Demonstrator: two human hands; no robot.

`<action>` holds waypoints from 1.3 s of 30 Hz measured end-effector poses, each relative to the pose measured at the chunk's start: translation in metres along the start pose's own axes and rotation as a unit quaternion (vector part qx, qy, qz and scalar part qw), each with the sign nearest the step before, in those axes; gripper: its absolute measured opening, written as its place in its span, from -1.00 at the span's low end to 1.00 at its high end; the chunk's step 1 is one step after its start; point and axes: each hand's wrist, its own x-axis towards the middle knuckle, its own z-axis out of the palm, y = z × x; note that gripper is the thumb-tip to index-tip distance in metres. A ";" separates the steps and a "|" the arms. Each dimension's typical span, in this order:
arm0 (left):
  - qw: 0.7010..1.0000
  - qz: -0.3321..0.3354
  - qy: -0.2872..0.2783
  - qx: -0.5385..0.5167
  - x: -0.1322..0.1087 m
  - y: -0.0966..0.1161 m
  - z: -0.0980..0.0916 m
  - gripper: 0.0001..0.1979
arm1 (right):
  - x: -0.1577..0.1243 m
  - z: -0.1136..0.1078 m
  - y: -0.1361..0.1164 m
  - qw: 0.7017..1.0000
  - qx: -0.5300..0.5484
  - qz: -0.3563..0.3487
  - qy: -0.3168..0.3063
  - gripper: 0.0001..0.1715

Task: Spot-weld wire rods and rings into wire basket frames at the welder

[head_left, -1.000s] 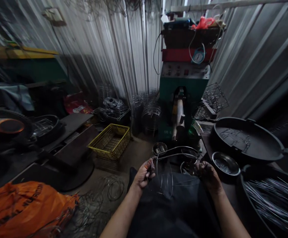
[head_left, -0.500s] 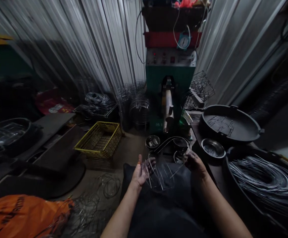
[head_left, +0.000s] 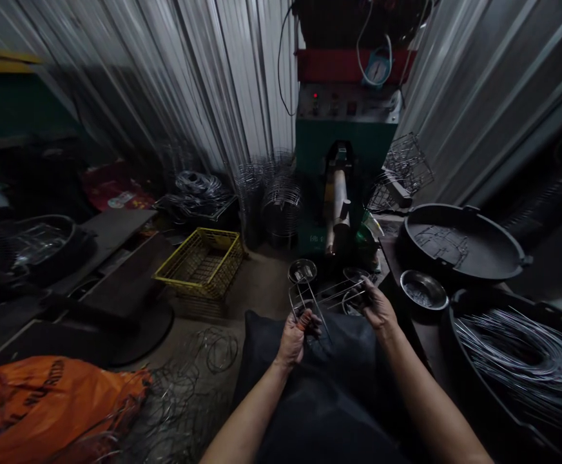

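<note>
Both of my hands hold a thin wire frame over my dark-clothed lap. My left hand is closed on the frame's left end, where several wire legs point down. My right hand is closed on its right end. The frame lies roughly level between them. Just beyond the frame stand small metal bowls on the floor, at the foot of a green machine with a control panel.
A yellow wire basket sits to the left on the floor. Loose wire rings lie near an orange bag. To the right are a metal bowl, a black round tray and a tub of wire coils. Corrugated metal walls close in behind.
The wire frame has turned from a hanging, tilted pose to lying level between my hands. My left hand has gone from open beside it to closed on its end. The view shifted slightly.
</note>
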 end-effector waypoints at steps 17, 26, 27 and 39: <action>1.000 0.000 0.011 0.017 0.036 0.016 0.010 -0.52 | 0.022 0.046 -0.046 0.664 -0.633 -0.257 -0.302 -0.89; 0.999 0.017 0.022 0.026 0.083 0.016 0.025 -0.56 | 0.048 0.048 -0.047 0.764 -0.538 -0.264 -0.239 -0.62; 0.999 0.015 0.021 0.024 0.088 0.014 0.028 -0.57 | 0.051 0.048 -0.047 0.763 -0.539 -0.270 -0.234 -0.60; 0.999 0.012 0.028 0.010 0.124 0.002 0.051 -0.54 | 0.091 0.036 -0.054 0.767 -0.544 -0.254 -0.227 -0.59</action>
